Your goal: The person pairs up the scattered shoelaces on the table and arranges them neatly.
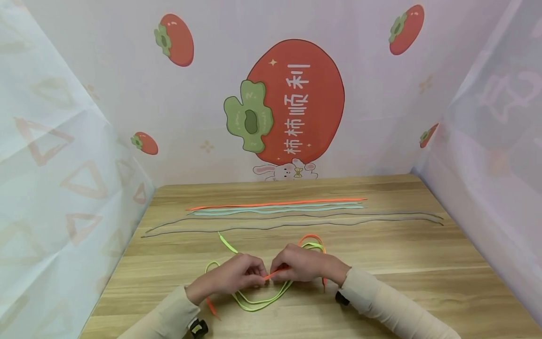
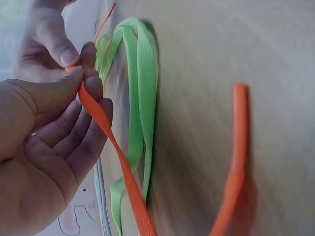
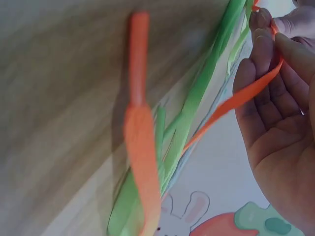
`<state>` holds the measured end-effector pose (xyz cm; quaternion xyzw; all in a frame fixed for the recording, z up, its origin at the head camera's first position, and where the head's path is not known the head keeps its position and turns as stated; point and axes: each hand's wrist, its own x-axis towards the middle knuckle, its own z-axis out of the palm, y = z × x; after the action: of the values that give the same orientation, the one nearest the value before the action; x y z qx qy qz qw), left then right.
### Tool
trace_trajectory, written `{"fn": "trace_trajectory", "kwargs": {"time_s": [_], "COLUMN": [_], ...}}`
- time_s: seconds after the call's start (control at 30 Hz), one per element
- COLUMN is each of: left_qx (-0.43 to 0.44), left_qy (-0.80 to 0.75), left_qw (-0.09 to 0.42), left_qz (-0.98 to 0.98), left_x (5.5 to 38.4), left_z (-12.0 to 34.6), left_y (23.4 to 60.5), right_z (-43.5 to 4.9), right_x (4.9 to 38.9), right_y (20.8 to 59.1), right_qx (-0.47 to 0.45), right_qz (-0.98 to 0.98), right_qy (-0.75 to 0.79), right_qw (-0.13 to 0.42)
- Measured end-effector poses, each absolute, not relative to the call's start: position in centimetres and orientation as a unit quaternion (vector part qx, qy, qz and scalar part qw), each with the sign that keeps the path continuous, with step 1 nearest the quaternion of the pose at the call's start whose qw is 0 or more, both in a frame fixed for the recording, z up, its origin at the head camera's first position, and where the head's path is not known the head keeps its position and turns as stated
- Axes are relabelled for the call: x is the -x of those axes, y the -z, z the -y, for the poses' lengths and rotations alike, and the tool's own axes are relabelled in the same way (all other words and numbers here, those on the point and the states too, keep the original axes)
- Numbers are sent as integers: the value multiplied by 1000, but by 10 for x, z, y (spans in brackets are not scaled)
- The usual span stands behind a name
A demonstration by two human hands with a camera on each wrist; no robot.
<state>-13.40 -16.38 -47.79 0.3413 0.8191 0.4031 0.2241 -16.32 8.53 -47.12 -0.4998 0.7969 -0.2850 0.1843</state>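
Note:
Both hands meet over the front middle of the table, fingertips almost touching. An orange shoelace point(image 1: 277, 272) runs between them. My left hand point(image 1: 239, 274) pinches it between thumb and fingers, and in the left wrist view the orange lace point(image 2: 115, 142) trails down across the palm. Close beside, my right hand point(image 1: 301, 263) pinches the same lace, which crosses that palm in the right wrist view point(image 3: 241, 96). Its tipped ends lie out to either side. Beneath the hands a yellow-green shoelace point(image 1: 258, 308) lies in loose loops, one tip pointing up to the left.
Farther back, another orange lace point(image 1: 277, 204) lies stretched out straight, beside several pale green laces point(image 1: 275, 210). Long thin grey laces point(image 1: 292, 226) spread across nearly the table's width. White printed sheets point(image 1: 203, 94) stand behind and at both sides of the wooden table point(image 1: 423, 273).

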Motion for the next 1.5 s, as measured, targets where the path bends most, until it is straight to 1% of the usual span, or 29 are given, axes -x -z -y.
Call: {"fn": "trace_trajectory", "kwargs": {"time_s": [0.23, 0.37, 0.6, 0.8, 0.97, 1.2, 1.5], "left_qx": [-320, -322, -326, -331, -341, -332, -331], "left_qy": [-409, -406, -417, -422, -423, -430, -431], "left_qw": [248, 247, 247, 245, 236, 247, 244], "left_qz": [-818, -819, -812, -807, -806, -802, -803], "left_x": [137, 137, 137, 137, 135, 135, 135], "left_z": [176, 182, 197, 204, 209, 217, 221], "left_y": [477, 476, 477, 476, 474, 476, 479], "right_z": [-100, -109, -126, -144, -160, -183, -217], "right_x": [166, 168, 170, 171, 171, 168, 164], "right_y": [465, 463, 463, 464, 463, 465, 471], "right_qx": [466, 453, 435, 422, 398, 392, 379], "right_qz": [-805, -813, -807, -814, -823, -822, -830], "right_qy": [308, 309, 340, 345, 350, 365, 369], "right_qw": [199, 197, 210, 199, 204, 195, 179]}}
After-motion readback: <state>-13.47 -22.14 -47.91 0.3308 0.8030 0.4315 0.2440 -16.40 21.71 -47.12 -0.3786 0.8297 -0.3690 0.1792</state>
